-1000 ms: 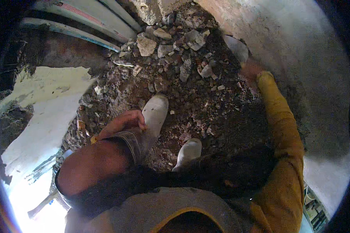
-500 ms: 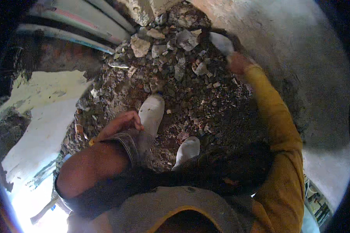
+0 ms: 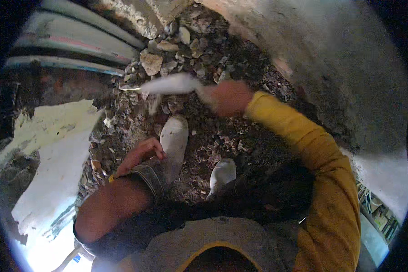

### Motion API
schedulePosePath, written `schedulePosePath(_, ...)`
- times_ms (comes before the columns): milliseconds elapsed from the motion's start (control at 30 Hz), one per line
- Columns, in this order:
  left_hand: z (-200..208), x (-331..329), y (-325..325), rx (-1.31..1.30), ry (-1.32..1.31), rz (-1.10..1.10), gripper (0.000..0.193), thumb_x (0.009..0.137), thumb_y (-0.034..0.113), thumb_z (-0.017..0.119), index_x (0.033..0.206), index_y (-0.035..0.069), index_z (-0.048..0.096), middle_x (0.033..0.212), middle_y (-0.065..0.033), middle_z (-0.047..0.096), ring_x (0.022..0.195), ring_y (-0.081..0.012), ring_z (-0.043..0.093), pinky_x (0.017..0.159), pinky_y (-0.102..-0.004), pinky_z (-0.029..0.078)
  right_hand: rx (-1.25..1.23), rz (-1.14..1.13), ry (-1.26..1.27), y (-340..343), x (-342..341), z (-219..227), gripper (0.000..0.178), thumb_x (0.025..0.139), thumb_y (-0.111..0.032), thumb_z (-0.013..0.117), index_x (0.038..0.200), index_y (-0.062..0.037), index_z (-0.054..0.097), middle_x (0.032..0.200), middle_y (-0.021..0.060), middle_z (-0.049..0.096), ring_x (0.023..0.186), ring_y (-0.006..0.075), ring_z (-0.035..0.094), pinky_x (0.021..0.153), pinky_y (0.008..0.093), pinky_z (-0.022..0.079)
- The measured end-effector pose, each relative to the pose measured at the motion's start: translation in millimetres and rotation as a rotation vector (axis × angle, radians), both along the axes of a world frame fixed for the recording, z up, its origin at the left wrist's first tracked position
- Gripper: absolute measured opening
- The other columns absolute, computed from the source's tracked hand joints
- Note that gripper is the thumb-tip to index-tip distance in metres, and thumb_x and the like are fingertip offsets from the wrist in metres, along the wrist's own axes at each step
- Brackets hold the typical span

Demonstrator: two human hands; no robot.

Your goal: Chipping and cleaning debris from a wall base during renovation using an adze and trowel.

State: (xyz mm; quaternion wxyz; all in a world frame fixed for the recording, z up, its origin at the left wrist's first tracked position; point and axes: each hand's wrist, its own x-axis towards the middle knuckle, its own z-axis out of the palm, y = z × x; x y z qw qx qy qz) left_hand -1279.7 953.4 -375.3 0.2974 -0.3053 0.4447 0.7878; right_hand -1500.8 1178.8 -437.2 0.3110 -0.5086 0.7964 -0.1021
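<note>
My right hand (image 3: 231, 97) is closed round the handle of a trowel (image 3: 172, 84). Its pale pointed blade, smeared by motion, reaches leftward over the rubble (image 3: 222, 136), in front of my left boot. My left hand (image 3: 146, 150) hangs beside my bent left knee, with its fingers curled together and nothing visible in them. Close to its fingertips is my white left boot (image 3: 174, 136). My white right boot (image 3: 223, 174) stands on the dirt, farther back.
A rough plastered wall (image 3: 340, 81) runs along the right. Larger stones (image 3: 151, 62) lie at the far end of the rubble. Pale pipes or boards (image 3: 77, 41) fill the upper left, above a broken slab (image 3: 54, 131) with peeling paint.
My right hand has swung the trowel from the far right, by the wall, leftward and nearer to me. My left hand has hardly moved. The view has shifted slightly.
</note>
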Motion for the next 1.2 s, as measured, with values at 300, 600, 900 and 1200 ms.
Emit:
schedulePosePath(300,0.9,36.2,-17.0,0.049,-0.049,0.113,0.025,0.092,0.032,0.049,0.084,0.009,0.052,0.077,-0.0049,0.053,0.068,-0.0173,0.055,0.062,-0.0346,0.050,-0.061,-0.634,0.111,179.5,-56.2,-39.9,0.041,0.084,-0.024,0.054,0.116,0.0008,0.047,0.117,0.0278,0.050,0.112,0.0399,0.048,0.093,0.0454,0.041)
schedulePosePath(600,5.7,25.2,-18.7,0.081,-0.020,0.036,0.023,0.092,0.030,0.049,0.086,0.009,0.052,0.079,-0.0049,0.054,0.069,-0.0173,0.055,0.063,-0.0342,0.049,0.351,-0.642,0.069,145.9,-51.2,-31.3,0.036,0.083,-0.022,0.053,0.105,0.0060,0.051,0.102,0.0280,0.056,0.095,0.0431,0.055,0.083,0.0479,0.045)
schedulePosePath(900,-29.8,14.6,-19.6,0.061,0.017,-0.008,0.021,0.093,0.028,0.049,0.088,0.008,0.053,0.080,-0.0048,0.054,0.070,-0.0173,0.055,0.063,-0.0338,0.049,0.140,-0.446,0.023,146.5,-30.5,-60.7,0.048,0.087,-0.026,0.052,0.124,0.0032,0.043,0.108,0.0251,0.054,0.094,0.0405,0.056,0.084,0.0484,0.046)
schedulePosePath(1200,-38.7,25.0,-28.6,0.049,0.004,0.039,0.019,0.093,0.026,0.048,0.090,0.008,0.053,0.081,-0.0048,0.055,0.071,-0.0173,0.055,0.063,-0.0334,0.048,0.125,-0.506,0.055,253.1,1.1,-118.8,0.053,0.086,-0.040,0.058,0.127,-0.0072,0.048,0.111,0.0150,0.056,0.093,0.0234,0.057,0.079,0.0449,0.049)
